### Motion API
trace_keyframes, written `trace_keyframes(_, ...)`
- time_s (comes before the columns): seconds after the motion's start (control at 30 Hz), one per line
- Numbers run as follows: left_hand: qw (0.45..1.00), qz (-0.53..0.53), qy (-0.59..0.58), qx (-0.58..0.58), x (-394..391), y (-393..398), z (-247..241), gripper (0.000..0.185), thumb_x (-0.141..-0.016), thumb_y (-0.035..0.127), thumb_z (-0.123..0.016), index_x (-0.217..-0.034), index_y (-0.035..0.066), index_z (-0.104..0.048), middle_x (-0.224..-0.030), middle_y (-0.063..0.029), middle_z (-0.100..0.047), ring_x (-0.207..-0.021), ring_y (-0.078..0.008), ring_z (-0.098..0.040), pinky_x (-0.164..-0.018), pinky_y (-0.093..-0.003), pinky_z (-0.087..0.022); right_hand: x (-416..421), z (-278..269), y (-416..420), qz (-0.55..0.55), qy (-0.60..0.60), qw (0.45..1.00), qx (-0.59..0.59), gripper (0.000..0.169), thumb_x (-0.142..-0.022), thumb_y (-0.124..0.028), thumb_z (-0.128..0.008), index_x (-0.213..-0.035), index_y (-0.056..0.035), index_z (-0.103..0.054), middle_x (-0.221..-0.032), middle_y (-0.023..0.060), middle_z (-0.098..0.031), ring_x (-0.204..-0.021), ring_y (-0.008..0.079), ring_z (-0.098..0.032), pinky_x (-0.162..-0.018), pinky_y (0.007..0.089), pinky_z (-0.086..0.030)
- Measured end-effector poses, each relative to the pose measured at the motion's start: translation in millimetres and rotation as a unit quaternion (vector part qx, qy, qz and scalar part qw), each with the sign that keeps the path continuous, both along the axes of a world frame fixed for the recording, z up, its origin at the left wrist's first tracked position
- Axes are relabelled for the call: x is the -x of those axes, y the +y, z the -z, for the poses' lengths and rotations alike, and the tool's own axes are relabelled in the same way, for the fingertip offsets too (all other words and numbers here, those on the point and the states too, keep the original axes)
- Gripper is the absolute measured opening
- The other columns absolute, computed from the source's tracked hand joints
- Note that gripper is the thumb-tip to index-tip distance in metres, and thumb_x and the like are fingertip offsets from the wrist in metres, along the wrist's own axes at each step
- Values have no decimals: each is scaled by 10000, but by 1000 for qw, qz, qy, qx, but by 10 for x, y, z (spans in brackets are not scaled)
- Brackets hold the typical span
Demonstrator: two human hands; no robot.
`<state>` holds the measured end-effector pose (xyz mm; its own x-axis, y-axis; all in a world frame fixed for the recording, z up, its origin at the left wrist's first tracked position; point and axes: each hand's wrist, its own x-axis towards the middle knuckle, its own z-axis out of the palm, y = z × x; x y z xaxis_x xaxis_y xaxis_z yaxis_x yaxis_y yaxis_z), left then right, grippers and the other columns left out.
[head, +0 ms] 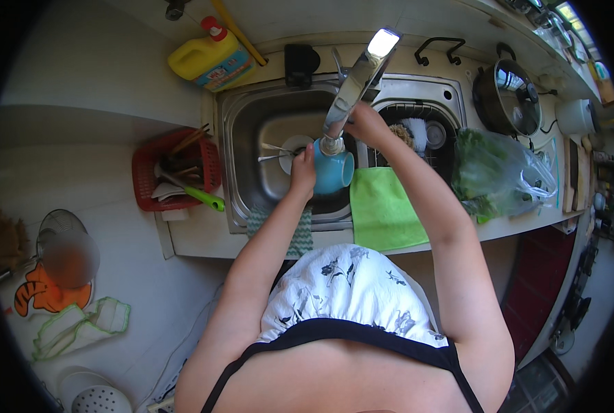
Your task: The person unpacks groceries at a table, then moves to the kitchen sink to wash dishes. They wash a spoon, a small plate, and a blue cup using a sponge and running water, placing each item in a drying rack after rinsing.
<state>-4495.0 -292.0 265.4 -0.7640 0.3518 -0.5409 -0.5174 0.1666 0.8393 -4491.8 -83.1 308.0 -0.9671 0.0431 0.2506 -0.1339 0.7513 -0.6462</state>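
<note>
My left hand (302,173) grips a turquoise ceramic cup (328,175) over the left basin of a stainless steel double sink (245,175). The cup lies tilted under the outlet of the chrome faucet (349,95), its rim facing right. Partly behind the faucet's spout is my right hand (364,124); its fingers are hidden, so what they touch cannot be made out. Beneath my left hand, a white dish (287,164) rests in the basin with metal utensils (273,152) beside it.
A green cloth (387,206) and a patterned cloth (299,235) hang over the front edge. The right basin holds a rack with a scrubber and white brush (415,134). Around stand a red utensil basket (144,175), yellow detergent jug (208,59), bagged greens (493,175) and lidded pot (516,98).
</note>
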Motion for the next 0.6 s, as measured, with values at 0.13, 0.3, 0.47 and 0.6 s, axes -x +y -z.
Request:
trace_keyframes(0.13, 999, -32, -18, -6, 12, 41, -110, 440, -951, 373, -398, -995, -22, -588, -885, -35, -601, -786, -97, -518, -723, -265, -425, 328, -405, -63, 37, -53, 994, -84, 265, -676, -113, -633, -934, -83, -584, -1026, 143, -535, -963, 327, -537, -723, 405, -474)
trace_keyframes(0.3, 998, -45, -42, -7, 3, 104, -141, 433, -956, 353, -389, -982, -29, -591, -850, -33, -604, -757, -100, -524, -701, -269, -429, 494, -461, 8, 154, 13, 984, -93, 280, -740, -160, -562, -1020, -152, -554, -1245, 198, -444, -1124, 368, -459, -870, 410, -427)
trace_keyframes(0.47, 996, -77, -42, -24, -50, 150, -119, 426, -956, 348, -389, -1009, -31, -577, -882, -45, -602, -783, -110, -529, -716, -279, -430, 627, -320, 19, 177, 106, 962, -181, 195, -650, -72, -602, -844, -63, -594, -1041, 176, -470, -991, 342, -490, -755, 381, -474)
trace_keyframes(0.6, 995, -74, -63, -25, -79, 244, -135, 420, -957, 344, -387, -1031, -26, -572, -899, -55, -607, -795, -119, -540, -733, -279, -432, 858, 273, 225, 215, 191, 936, -203, 124, -645, -93, -568, -727, -25, -632, -946, 188, -563, -810, 301, -575, -702, 361, -485)
